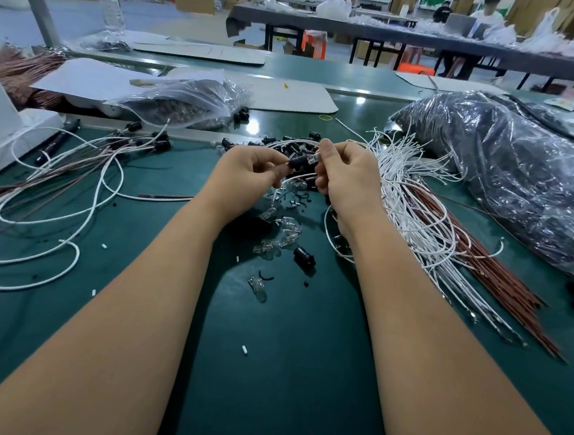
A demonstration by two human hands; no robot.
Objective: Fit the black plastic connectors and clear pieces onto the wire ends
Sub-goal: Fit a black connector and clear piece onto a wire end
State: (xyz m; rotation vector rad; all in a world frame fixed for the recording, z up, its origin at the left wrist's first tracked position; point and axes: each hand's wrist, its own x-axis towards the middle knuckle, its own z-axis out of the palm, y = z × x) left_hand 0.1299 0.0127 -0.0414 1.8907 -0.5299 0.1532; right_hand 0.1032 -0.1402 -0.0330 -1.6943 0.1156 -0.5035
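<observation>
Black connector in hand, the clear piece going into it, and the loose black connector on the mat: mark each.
Black connector [297, 162], head view: middle of its body, between the hands.
Clear piece [312, 159], head view: ribbed base at the right fingertips.
Loose black connector [304, 257], head view: its barrel.

Your left hand [248, 171] and right hand [345, 174] cover most of the black connector [298, 161] and clear piece [312, 158] between them; whether they are seated cannot be told. Your fingertips hide the wire's entry. Right of your right hand, the plastic bag [509, 173] obscures its dark contents and runs off the frame edge. Left of your left hand, the white wires [39, 204] are cut off there.
</observation>
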